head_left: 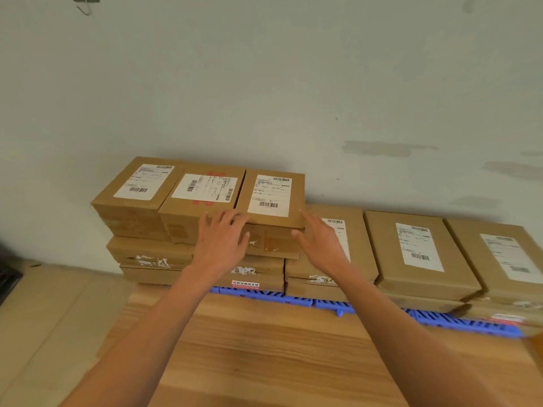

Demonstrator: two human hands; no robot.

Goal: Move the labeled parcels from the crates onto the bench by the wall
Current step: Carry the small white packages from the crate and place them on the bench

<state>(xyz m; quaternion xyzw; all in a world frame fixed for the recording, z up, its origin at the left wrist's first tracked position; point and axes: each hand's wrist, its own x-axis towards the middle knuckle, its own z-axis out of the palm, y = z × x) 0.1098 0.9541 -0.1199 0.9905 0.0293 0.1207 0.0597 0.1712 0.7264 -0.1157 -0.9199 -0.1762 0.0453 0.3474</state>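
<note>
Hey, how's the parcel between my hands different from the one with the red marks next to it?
The parcel between the hands has an upright label and no red; the red-marked parcel has its label turned sideways over red print. The left hand touches their shared front edge. Both are brown cardboard on the top layer.

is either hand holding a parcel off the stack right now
No, the left hand and right hand are open-fingered at the top right parcel, which rests on the stack.
</note>
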